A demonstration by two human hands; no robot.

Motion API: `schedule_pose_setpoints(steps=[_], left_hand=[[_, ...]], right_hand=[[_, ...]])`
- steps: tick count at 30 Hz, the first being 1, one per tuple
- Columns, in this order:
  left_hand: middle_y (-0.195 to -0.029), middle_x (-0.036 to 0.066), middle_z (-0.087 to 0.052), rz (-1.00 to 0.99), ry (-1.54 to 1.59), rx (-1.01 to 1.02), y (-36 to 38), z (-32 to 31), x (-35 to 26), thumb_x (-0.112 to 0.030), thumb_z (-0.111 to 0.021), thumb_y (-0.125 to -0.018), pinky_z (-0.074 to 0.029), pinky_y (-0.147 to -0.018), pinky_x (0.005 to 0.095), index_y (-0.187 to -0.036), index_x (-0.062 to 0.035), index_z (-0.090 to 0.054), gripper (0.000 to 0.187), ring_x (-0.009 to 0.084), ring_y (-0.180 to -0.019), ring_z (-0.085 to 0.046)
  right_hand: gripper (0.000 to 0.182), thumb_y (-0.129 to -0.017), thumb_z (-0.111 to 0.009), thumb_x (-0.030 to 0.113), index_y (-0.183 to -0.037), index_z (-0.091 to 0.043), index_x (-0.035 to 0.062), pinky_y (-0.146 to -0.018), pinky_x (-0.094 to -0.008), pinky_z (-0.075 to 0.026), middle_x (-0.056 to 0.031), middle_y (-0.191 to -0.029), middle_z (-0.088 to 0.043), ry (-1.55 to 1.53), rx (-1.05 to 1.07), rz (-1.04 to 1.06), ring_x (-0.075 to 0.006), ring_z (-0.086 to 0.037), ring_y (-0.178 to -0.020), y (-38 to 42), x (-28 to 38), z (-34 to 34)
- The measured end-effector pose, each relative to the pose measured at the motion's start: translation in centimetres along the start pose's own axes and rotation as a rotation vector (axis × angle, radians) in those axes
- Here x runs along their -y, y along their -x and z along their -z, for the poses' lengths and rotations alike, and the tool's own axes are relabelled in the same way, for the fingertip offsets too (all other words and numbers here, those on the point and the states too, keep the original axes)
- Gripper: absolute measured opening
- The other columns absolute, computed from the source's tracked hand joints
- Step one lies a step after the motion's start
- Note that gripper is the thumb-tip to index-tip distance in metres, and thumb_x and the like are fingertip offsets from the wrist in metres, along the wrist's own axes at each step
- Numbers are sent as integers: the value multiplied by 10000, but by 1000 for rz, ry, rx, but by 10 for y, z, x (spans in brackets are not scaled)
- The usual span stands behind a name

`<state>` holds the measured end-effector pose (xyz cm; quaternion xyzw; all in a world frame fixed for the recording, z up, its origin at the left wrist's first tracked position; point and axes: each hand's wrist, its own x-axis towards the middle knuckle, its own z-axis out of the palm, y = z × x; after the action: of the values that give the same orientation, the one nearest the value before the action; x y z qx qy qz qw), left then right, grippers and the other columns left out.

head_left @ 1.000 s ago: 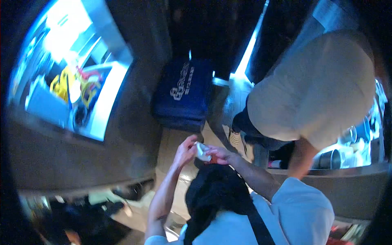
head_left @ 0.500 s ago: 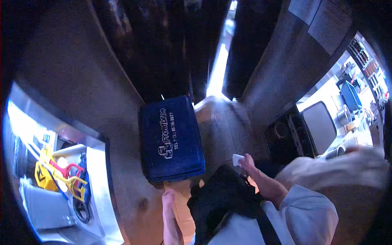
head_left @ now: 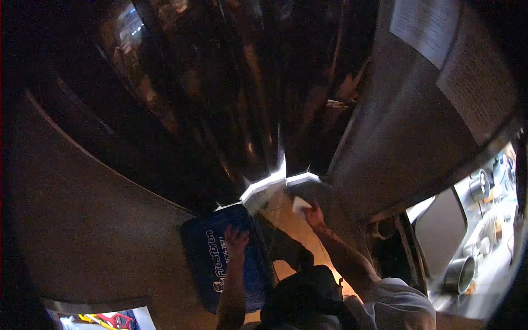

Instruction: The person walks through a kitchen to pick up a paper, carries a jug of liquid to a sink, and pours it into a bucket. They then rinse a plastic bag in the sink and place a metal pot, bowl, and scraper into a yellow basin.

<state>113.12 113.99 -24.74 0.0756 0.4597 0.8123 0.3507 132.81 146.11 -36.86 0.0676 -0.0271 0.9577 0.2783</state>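
Observation:
My left hand [head_left: 236, 242] is held out over a dark blue cooler box [head_left: 201, 264] with white "Frostbros" lettering, and overlaps its lid in this view. Its fingers are spread, with nothing in them. In my right hand [head_left: 314, 216] is a small flat white thing [head_left: 301, 205], pinched between thumb and fingers; it is too blurred to name its kind. That hand reaches forward, low in front of a dark strip curtain [head_left: 247, 99]. Bright light comes through under the strips and at a gap between them.
Walls stand on both sides, with printed sheets [head_left: 426, 27] on the right one. At the right, beyond an opening, is a lit counter with a metal pot [head_left: 460, 274] and other kitchenware. Red and yellow tools [head_left: 110, 320] lie in a lit space at lower left.
I have come closer to the curtain. My left hand has risen from beside the cooler box to over it. My right hand has moved forward, still holding the white thing.

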Motion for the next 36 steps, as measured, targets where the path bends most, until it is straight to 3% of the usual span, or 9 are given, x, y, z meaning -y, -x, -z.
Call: schedule_pose_setpoints(steps=[2,6,12,14,18,22,25,31,36], left_hand=[[-1399,139,-403,-51,-68,17,-28,-50,-44,-230,-704,-854,-505,-850,445,-1479,-180,-271,762,325,-1062,-606],[-1337,126,-505,-183,-266,58,-146,-104,-104,-240,-664,-866,-517,-781,337,-1442,-118,-345,669,232,-1050,-614],[-1196,47,-594,-37,-528,306,-381,-153,-220,-178,-655,-848,-515,-702,254,-1346,-40,-459,552,125,-916,-628],[-1124,74,-608,-246,-794,192,-436,-164,-278,-154,-655,-850,-514,-695,256,-1349,-42,-449,552,108,-863,-616],[-1382,87,-446,-427,-669,21,-561,-85,-360,-30,-579,-890,-529,-761,288,-1494,-148,-180,733,197,-1067,-596],[-1504,143,-286,-485,-755,-364,-554,-42,-439,-29,-584,-896,-477,-922,329,-1523,-135,-76,814,248,-1215,-506],[-1549,136,-217,-726,-891,-477,-552,34,-449,-4,-567,-901,-455,-931,310,-1521,-118,-58,810,282,-1216,-511],[-1552,149,-217,-705,-921,-840,-527,28,-463,20,-532,-913,-456,-924,331,-1519,-102,-47,786,279,-1199,-535],[-1526,179,-257,-791,-803,-1219,-549,15,-489,65,-481,-893,-477,-843,285,-1503,-39,-45,758,297,-1164,-554]], right_hand=[[278,-973,-528,246,-1170,-577,57,-960,-432,-477,-157,-1204,-577,131,-146,119,-297,-573,-1057,-100,-27,-64],[374,-902,-654,193,-1205,-496,40,-841,-345,-486,-123,-1104,-577,1761,-47,235,-203,-566,-1037,-278,-95,-222],[479,-894,-631,215,-1290,-440,25,-855,-350,-483,-133,-1123,-606,1770,65,-112,-228,-594,-1009,-529,-177,-300],[311,-782,-707,200,-979,-587,-8,-745,-366,-497,-129,-833,-616,1692,707,375,-228,-598,-839,-600,-161,-266],[178,-781,-651,94,-919,-596,-4,-717,-365,-482,-98,-815,-596,1807,388,312,-197,-542,-813,-671,-52,-247],[329,-874,-622,103,-1178,-606,-23,-1049,-352,-371,-130,-1299,-550,2360,342,524,-243,-494,-1229,-667,52,-290],[414,-888,-607,78,-1281,-529,-24,-1045,-328,-367,-129,-1326,-520,2131,-172,452,-216,-483,-1233,-659,73,-325],[409,-881,-651,283,-1043,-552,-80,-737,-401,-486,-184,-899,-632,1979,-1145,772,-267,-606,-798,-751,158,-133],[555,-874,-656,338,-1188,-486,-87,-930,-417,-425,-250,-1070,-594,2169,-631,-21,-345,-564,-1017,-926,-50,79]])
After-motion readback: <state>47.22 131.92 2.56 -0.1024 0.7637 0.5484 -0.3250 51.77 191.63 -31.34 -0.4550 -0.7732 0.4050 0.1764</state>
